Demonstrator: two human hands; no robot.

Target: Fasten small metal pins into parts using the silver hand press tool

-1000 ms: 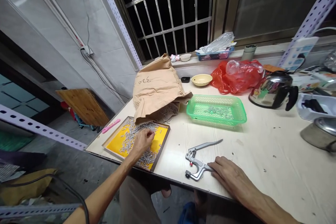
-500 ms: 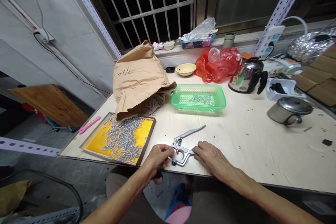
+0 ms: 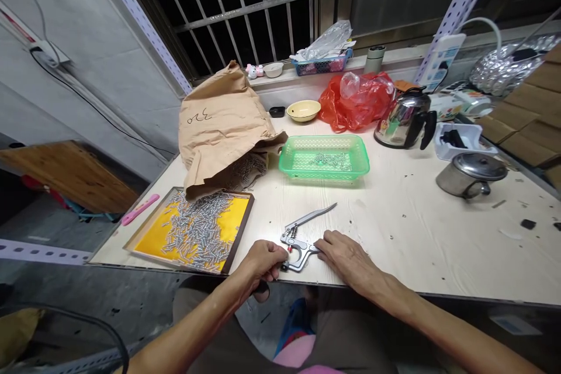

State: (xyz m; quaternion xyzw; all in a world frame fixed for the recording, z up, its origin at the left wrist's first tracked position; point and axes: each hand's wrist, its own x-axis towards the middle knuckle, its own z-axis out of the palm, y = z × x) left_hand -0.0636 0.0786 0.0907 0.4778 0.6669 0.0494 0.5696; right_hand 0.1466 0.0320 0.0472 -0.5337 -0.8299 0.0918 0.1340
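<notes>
A pair of silver snap-fastener pliers (image 3: pixel 301 244) lies near the front edge of the table, its two handles spread apart. My right hand (image 3: pixel 344 252) rests on the table with its fingers closed over the end of the lower handle. Beside the jaws, my left hand (image 3: pixel 264 259) has thumb and forefinger pinched together; whatever they hold is too small to make out. To the left, small silver metal pieces (image 3: pixel 197 231) are heaped in a shallow tray (image 3: pixel 239 234) with a yellow bottom. Behind the pliers, a green plastic basket (image 3: pixel 324 176) holds a few similar pieces.
A brown paper bag (image 3: pixel 221 123) leans behind the tray, its mouth showing more metal pieces. A pink-handled tool (image 3: pixel 140 209) lies at the left edge. Farther back are a yellow bowl (image 3: pixel 303 111), a red plastic bag (image 3: pixel 355 102), a kettle (image 3: pixel 401 123) and a lidded metal cup (image 3: pixel 468 178).
The whole view has shifted slightly, so everything appears a little to the left and higher. Both hands keep nearly the same place by the pliers.
</notes>
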